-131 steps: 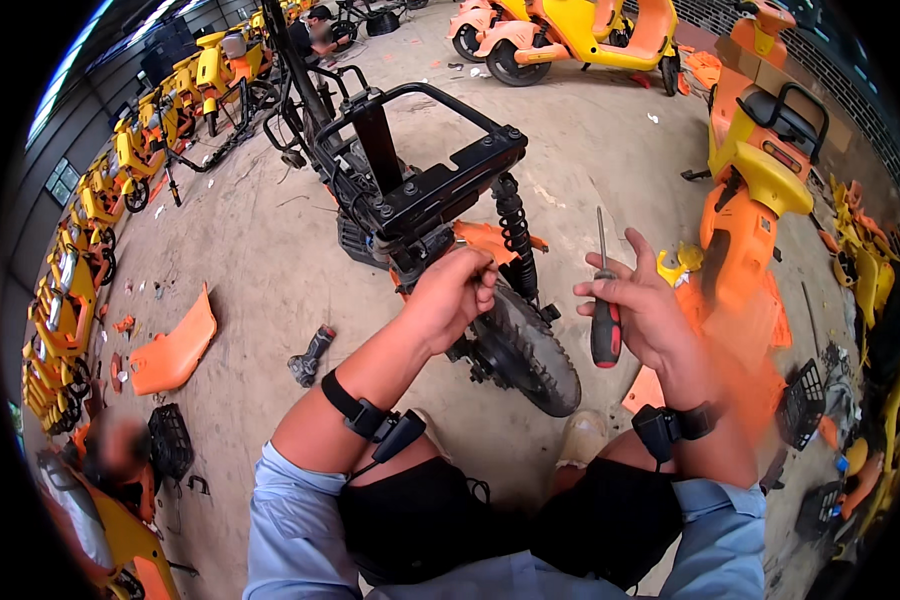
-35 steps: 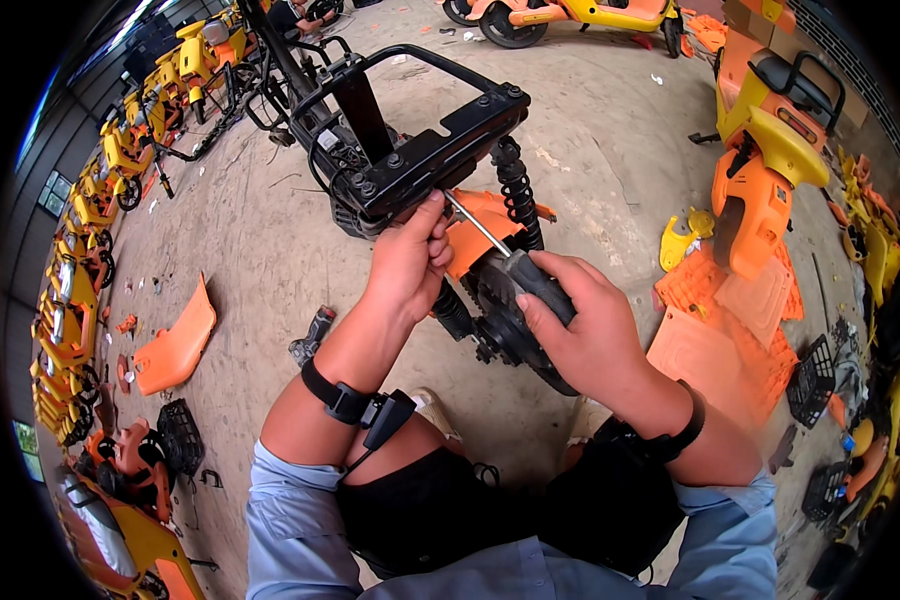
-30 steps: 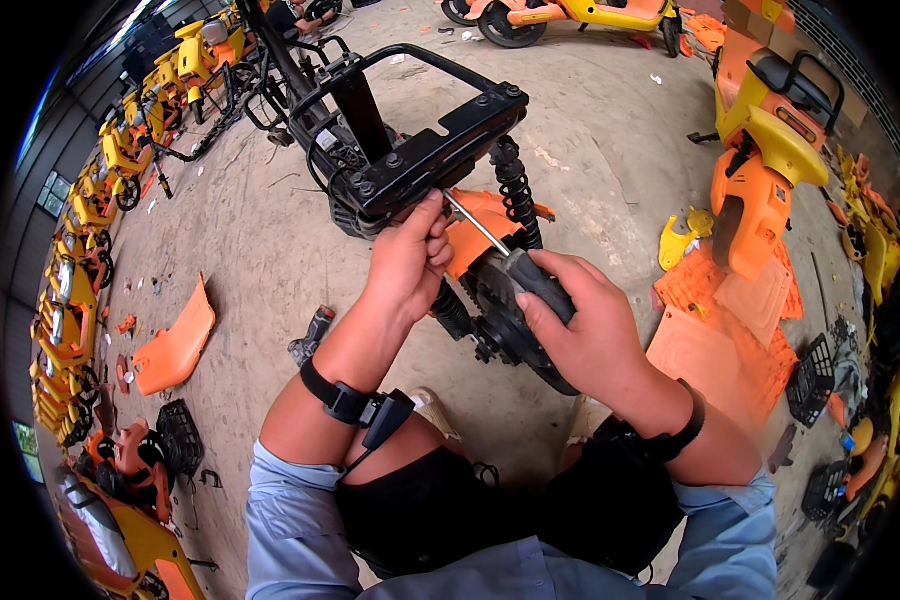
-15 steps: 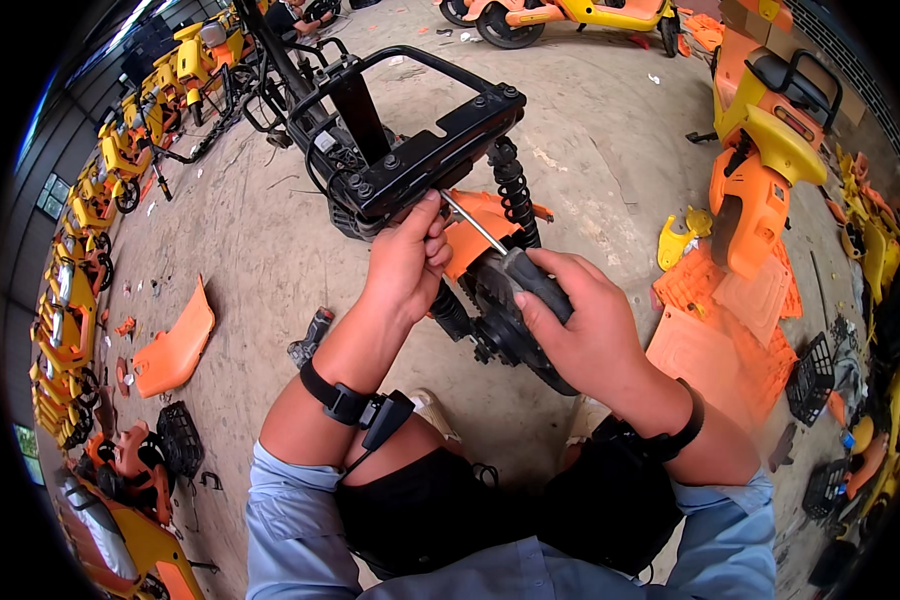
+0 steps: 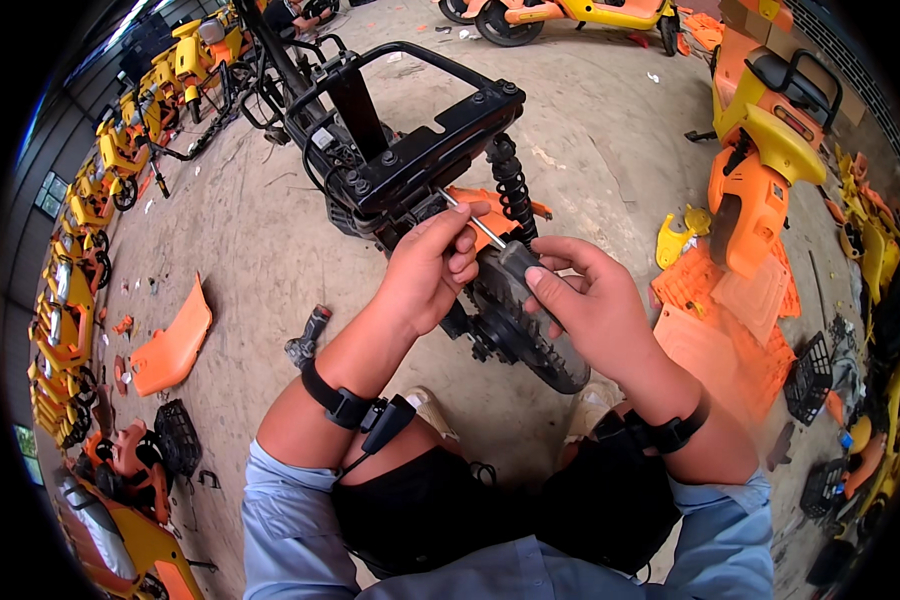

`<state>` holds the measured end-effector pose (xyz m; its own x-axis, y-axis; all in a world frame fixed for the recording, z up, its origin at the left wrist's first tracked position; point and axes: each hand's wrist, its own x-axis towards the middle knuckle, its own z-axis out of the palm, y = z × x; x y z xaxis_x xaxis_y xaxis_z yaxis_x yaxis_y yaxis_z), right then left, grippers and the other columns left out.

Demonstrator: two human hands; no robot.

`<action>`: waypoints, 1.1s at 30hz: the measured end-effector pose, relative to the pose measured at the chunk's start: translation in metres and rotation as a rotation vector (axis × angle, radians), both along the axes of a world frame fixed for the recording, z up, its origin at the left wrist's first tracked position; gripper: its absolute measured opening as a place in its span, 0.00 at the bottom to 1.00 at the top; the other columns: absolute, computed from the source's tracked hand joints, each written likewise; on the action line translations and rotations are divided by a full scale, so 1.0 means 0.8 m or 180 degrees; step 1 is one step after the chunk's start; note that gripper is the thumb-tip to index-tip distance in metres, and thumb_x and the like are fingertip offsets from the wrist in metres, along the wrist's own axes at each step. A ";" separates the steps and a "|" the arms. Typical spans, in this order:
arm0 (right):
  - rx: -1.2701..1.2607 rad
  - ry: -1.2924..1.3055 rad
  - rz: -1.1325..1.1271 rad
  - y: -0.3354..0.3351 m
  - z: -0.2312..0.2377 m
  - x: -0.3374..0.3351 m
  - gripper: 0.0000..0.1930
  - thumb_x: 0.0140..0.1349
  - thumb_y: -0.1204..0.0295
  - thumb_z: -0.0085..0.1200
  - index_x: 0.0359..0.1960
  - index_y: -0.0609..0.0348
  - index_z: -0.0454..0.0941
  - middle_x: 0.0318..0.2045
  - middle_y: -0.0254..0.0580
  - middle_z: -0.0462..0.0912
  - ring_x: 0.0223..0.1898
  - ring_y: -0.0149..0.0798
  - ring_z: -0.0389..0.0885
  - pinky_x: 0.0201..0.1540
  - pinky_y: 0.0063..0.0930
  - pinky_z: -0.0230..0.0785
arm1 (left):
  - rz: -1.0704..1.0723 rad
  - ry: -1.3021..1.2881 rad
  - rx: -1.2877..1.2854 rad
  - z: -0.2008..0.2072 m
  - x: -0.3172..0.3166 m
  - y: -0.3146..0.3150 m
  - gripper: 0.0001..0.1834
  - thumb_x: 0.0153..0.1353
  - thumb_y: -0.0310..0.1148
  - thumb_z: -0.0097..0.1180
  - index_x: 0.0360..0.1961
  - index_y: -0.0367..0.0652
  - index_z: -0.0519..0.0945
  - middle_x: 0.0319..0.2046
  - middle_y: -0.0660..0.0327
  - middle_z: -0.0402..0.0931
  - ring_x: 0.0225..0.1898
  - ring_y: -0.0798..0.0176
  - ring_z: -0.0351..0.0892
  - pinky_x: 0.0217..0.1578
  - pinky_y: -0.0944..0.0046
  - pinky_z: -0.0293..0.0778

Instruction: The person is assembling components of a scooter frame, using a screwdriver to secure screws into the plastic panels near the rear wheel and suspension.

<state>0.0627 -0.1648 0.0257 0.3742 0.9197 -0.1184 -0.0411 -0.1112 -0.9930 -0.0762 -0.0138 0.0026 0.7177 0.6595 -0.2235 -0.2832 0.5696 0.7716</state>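
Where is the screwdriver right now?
In the head view's centre: the right hand grips the screwdriver, the left hand pinches its shaft, and its tip meets the black frame above the rear wheel.

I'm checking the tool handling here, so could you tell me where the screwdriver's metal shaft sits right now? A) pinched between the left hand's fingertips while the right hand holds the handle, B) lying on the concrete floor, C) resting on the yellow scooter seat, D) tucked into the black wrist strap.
A: the left hand pinches the screwdriver shaft below the black rear rack, and the right hand grips its dark handle.
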 end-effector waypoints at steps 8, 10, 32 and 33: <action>-0.0265 0.1470 0.0146 0.005 0.007 0.018 0.19 0.68 0.69 0.56 0.55 0.67 0.72 0.40 0.41 0.81 0.35 0.32 0.83 0.29 0.21 0.75 | -0.0525 -0.0202 0.0133 -0.008 0.002 -0.005 0.17 0.73 0.40 0.49 0.47 0.35 0.78 0.24 0.70 0.64 0.23 0.76 0.59 0.26 0.73 0.59; -0.0321 0.1038 0.0235 0.002 0.012 0.016 0.18 0.67 0.70 0.57 0.54 0.66 0.71 0.42 0.42 0.80 0.35 0.32 0.82 0.31 0.23 0.75 | -0.0477 -0.0150 0.0229 -0.010 0.002 -0.005 0.16 0.74 0.39 0.48 0.45 0.35 0.77 0.23 0.70 0.63 0.23 0.75 0.59 0.25 0.73 0.59; 0.0052 -0.0524 0.0150 -0.020 0.004 0.006 0.18 0.66 0.70 0.57 0.55 0.61 0.69 0.39 0.42 0.78 0.36 0.33 0.80 0.31 0.24 0.73 | -0.0271 0.0023 0.0405 -0.013 0.004 -0.002 0.17 0.74 0.42 0.48 0.44 0.38 0.79 0.22 0.72 0.62 0.22 0.75 0.57 0.25 0.73 0.57; 0.0311 -0.1324 0.0019 -0.023 0.003 -0.002 0.19 0.65 0.70 0.58 0.54 0.61 0.69 0.39 0.43 0.78 0.37 0.35 0.81 0.32 0.24 0.74 | -0.0263 0.0041 0.0435 -0.013 0.006 -0.003 0.17 0.74 0.43 0.48 0.44 0.39 0.79 0.22 0.72 0.61 0.22 0.75 0.57 0.24 0.73 0.57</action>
<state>0.0611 -0.1829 0.0282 0.3662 0.9215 0.1294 0.3655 -0.0146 -0.9307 -0.0716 -0.0164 -0.0080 0.7684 0.6233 -0.1452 -0.2292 0.4798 0.8469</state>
